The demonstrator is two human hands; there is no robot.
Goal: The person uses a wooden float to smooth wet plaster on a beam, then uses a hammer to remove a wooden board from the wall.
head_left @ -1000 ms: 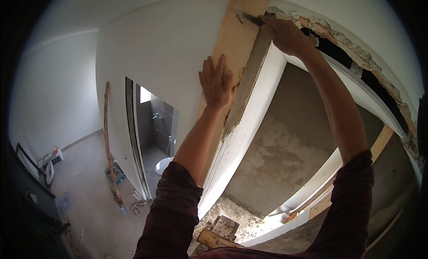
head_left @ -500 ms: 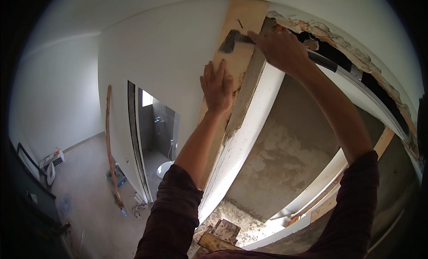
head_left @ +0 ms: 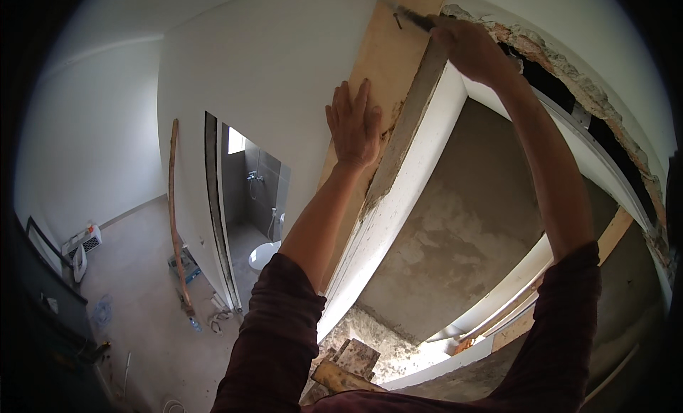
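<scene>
A long pale wooden board [head_left: 402, 61] runs up along the white wall beside the opening. My left hand [head_left: 354, 128] lies against it with the fingers spread, holding nothing. Near the board's upper end a nail [head_left: 398, 22] sticks out. My right hand [head_left: 471, 51] is closed around the dark handle of a hammer [head_left: 418, 19], above and right of my left hand. The hammer's head is smeared by motion near the nail, so I cannot tell whether they touch.
Broken masonry [head_left: 569, 68] edges a dark gap at the upper right. A rough grey wall [head_left: 455, 221] fills the opening. Down at the left, a long wooden pole [head_left: 174, 207] leans by a doorway with a shower and toilet [head_left: 264, 256]. Stained wood pieces [head_left: 348, 377] lie below me.
My right hand has moved up and slightly right with the hammer, whose head is now higher, by the nail. My left hand stays on the board. The whole view has shifted a little.
</scene>
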